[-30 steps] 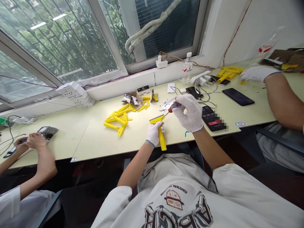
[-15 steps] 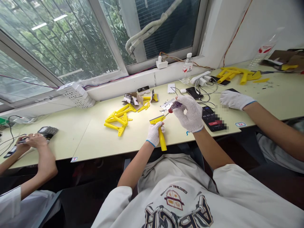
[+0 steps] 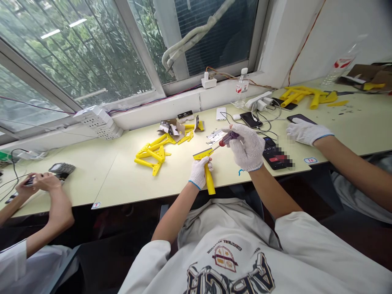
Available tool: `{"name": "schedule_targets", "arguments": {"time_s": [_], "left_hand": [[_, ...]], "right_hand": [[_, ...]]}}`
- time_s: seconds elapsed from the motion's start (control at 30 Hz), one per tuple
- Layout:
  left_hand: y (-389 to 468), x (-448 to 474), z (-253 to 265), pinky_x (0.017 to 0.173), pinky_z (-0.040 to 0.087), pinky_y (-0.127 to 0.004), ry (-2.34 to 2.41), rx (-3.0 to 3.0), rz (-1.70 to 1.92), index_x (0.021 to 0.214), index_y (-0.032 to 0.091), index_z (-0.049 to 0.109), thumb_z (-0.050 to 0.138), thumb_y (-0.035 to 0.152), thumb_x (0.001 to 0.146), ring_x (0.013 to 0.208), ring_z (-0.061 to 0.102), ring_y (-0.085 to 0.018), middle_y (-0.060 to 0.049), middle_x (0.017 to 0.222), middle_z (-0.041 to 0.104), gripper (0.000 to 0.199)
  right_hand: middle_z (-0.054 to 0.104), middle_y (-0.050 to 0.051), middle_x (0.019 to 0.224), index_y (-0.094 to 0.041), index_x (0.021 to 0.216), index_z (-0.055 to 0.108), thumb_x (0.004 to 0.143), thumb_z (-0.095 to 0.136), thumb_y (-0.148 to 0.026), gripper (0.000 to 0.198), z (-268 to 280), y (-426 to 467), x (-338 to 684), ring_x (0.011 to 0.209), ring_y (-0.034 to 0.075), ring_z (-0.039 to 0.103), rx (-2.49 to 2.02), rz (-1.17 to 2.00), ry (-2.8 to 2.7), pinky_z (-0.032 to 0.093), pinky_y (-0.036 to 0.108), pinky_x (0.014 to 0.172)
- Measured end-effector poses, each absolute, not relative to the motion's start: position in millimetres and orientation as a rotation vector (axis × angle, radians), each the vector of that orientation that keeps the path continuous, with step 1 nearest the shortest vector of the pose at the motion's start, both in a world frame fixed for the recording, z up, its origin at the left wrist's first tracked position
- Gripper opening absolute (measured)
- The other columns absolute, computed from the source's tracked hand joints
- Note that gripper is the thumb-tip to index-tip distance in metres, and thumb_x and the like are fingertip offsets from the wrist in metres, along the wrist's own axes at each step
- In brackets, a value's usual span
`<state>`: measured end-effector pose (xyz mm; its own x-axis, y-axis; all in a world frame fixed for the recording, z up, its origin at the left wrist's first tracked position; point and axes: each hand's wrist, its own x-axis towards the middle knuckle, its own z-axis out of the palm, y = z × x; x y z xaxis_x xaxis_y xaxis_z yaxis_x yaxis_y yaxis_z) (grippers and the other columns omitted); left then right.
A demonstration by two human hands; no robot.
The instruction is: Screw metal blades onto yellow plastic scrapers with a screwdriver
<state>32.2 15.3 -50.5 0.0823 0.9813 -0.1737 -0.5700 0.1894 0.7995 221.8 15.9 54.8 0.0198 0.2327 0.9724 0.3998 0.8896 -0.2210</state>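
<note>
left hand: white knit-gloved left hand (image 3: 199,171) is gripping the yellow plastic scraper (image 3: 207,168) by its handle, fist closed around it, just above the near table edge.
scraper axis: handle is running near-to-far, butt end pointing down toward the person, flat head at the far end lying crosswise and tilting up to the right.
right hand: white knit-gloved right hand (image 3: 247,148) is wrapping around the dark red-handled screwdriver (image 3: 225,140), fingers curled shut on the handle.
screwdriver axis: long axis is slanting from upper right down to lower left; tip is pointing at the scraper head and meeting it at the head's right end.
surface: pale yellow-green table (image 3: 128,179) is carrying everything; both hands are hovering over its near edge, scraper off the surface.
right of hands: black phone showing a timer (image 3: 271,152) is lying just beside the right hand.
co-worker right: another person's gloved hand (image 3: 303,131) is resting on a black phone lying flat (image 3: 298,119).
co-worker left: bare hands (image 3: 35,181) are working at the far left near a small grey keypad device (image 3: 61,168).
mid table: heap of yellow plastic scraper parts (image 3: 151,154) is lying left of the scraper, well apart from it; torn cardboard packaging (image 3: 171,128) is sitting behind it.
far right: second pile of yellow plastic parts (image 3: 303,96) is lying near the wall.
far edge: clear plastic water bottle (image 3: 242,87) is standing upright by the sill, white power adapter (image 3: 208,81) on the sill itself.
</note>
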Motion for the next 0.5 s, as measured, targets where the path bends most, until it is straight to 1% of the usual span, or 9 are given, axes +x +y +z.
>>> {"name": "schedule_targets", "arguments": {"time_s": [0.07,0.13,0.23,0.3,0.4,0.5], "left_hand": [[14,33,-48,0.050,0.045,-0.021,0.824,0.625,1.282,0.110,0.015,0.067,0.091,0.024,0.077,0.057,0.055,-0.006,-0.002,0.090,0.067,0.042],[14,33,-46,0.050,0.044,-0.021,0.834,0.618,1.278,0.110,0.016,0.066,0.092,0.024,0.076,0.057,0.054,-0.006,-0.002,0.088,0.067,0.044],[14,33,-46,0.050,0.044,-0.022,0.845,0.620,1.269,0.111,0.017,0.066,0.093,0.025,0.075,0.056,0.054,-0.007,-0.001,0.086,0.067,0.045],[14,32,-48,0.051,0.044,-0.022,0.840,0.630,1.269,0.110,0.017,0.066,0.092,0.026,0.076,0.056,0.054,-0.007,-0.001,0.086,0.067,0.044],[15,32,-51,0.052,0.045,-0.022,0.833,0.640,1.264,0.106,0.016,0.067,0.092,0.027,0.076,0.057,0.054,-0.007,-0.002,0.085,0.067,0.040],[16,32,-53,0.051,0.045,-0.023,0.833,0.636,1.270,0.103,0.016,0.066,0.091,0.026,0.076,0.056,0.053,-0.007,-0.002,0.085,0.066,0.038]], "right_hand": [[0.079,0.006,0.125,-0.030,0.154,0.064,0.105,0.064,-0.022,0.049,58,16,222,0.106,0.019,0.082,-0.514,-0.240,-1.559,0.069,0.029,0.089],[0.079,0.007,0.120,-0.030,0.152,0.065,0.105,0.069,-0.024,0.047,63,17,222,0.102,0.018,0.079,-0.471,-0.310,-1.567,0.068,0.030,0.087],[0.076,0.008,0.116,-0.030,0.151,0.067,0.106,0.070,-0.028,0.045,68,19,223,0.097,0.018,0.075,-0.418,-0.318,-1.580,0.067,0.030,0.083],[0.076,0.008,0.118,-0.031,0.153,0.066,0.107,0.066,-0.026,0.047,69,19,223,0.102,0.019,0.075,-0.418,-0.318,-1.593,0.067,0.032,0.088],[0.076,0.008,0.130,-0.032,0.159,0.063,0.110,0.056,-0.021,0.051,66,18,223,0.115,0.021,0.077,-0.425,-0.302,-1.610,0.067,0.035,0.099],[0.077,0.006,0.135,-0.033,0.163,0.060,0.110,0.053,-0.018,0.056,64,16,223,0.110,0.018,0.080,-0.455,-0.232,-1.611,0.068,0.033,0.102]]}}
